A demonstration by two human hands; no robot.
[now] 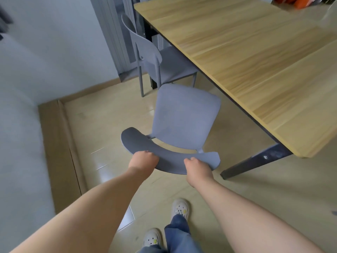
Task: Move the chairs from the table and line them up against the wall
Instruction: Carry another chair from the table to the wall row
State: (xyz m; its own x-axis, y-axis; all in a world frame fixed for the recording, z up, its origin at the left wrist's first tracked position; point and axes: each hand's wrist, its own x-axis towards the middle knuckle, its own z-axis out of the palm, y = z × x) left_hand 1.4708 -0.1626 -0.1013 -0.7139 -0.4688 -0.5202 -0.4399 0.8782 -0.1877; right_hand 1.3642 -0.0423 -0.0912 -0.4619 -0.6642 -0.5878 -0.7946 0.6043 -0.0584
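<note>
Chair (184, 115) gripped by its curved backrest (169, 161), pulled clear of the tabletop (255, 52) but not yet at the wall (36, 70).
Both the left hand (143, 160) and the right hand (197, 167) hold the backrest's top edge, fingers (149, 154) curled over it. The chair is smooth matte grey-blue plastic with a rounded square seat. Its legs are hidden, so whether it is lifted cannot be told. Swung carelessly, it could knock the angled black table leg (255, 163) just beside it, or the second chair (149, 52) tucked under the wood-grain tabletop. On the glossy floor tiles (109, 125) dragged legs may skid or scrape.
</note>
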